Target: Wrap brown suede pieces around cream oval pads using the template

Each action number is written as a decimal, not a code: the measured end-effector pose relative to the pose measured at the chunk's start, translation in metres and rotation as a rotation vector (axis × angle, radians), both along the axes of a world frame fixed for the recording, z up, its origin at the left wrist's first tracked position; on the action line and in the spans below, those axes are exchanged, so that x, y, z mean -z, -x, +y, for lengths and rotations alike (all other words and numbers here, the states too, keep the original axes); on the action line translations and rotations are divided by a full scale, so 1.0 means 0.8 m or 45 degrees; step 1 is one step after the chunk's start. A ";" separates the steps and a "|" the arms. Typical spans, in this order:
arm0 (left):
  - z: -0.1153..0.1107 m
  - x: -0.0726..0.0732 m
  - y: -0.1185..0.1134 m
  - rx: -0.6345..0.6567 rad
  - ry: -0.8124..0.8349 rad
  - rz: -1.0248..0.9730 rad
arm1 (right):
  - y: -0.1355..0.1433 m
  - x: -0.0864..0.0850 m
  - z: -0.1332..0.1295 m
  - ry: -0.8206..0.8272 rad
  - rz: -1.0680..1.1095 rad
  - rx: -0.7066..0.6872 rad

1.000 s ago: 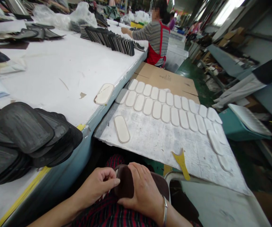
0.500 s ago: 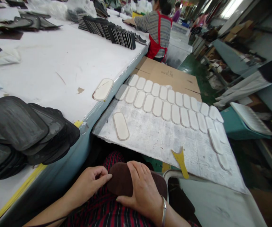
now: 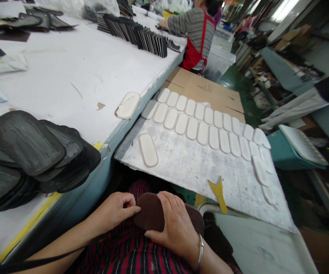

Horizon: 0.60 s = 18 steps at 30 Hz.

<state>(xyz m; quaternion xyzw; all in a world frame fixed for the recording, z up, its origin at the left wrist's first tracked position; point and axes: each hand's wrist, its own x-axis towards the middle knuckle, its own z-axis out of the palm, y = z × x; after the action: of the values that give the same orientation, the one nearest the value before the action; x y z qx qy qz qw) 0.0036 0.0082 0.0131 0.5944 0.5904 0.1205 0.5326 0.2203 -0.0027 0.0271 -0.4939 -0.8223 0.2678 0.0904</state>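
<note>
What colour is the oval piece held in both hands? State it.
Dark brown, clearest in the head view, pressed between the left hand and right hand.

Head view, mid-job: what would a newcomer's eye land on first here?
Probably the rows of white oval pads laid edge to edge on the stained board ahead, with a yellow scraper lying near its front edge. Close below, the left hand and right hand hold a brown insole piece over the lap. At left, dark sole pieces lie heaped on the white table.
</note>
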 end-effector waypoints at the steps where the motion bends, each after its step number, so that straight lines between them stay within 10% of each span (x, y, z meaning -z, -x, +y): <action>1: 0.003 0.000 0.001 0.023 0.005 -0.010 | 0.000 -0.001 0.000 0.004 -0.007 -0.011; 18: 0.020 -0.001 0.012 0.179 0.271 -0.245 | -0.003 -0.006 0.003 0.018 -0.040 -0.106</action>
<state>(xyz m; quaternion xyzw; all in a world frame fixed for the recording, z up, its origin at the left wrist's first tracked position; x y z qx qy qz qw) -0.0062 0.0245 0.0135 0.5602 0.5028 0.0761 0.6538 0.2224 -0.0001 0.0321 -0.4641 -0.8415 0.2693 0.0629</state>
